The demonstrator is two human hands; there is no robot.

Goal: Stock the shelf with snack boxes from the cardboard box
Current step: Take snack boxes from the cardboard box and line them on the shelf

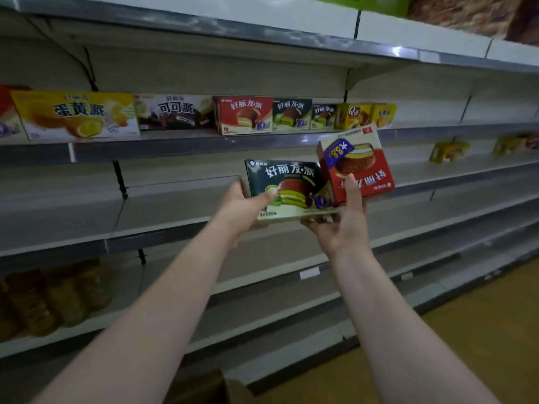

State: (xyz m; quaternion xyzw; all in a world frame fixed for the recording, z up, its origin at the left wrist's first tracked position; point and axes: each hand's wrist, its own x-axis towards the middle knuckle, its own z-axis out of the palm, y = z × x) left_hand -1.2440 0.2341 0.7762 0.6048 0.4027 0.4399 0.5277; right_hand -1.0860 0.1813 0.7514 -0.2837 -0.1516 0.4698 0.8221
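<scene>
My left hand grips the left end of a dark green snack box, thumb on its front. My right hand holds a red snack box upside down, thumb across its front, fingers under both boxes. Both boxes are in the air in front of the shelves, just below the stocked shelf. On that shelf stand a yellow box, a dark cocoa box, a red box, two green boxes and yellow boxes. A corner of the cardboard box shows at the bottom edge.
Below the stocked shelf run several bare grey shelves. Brownish packets sit on a lower shelf at left. Small yellow boxes stand on the shelf at far right. Wooden floor lies at lower right.
</scene>
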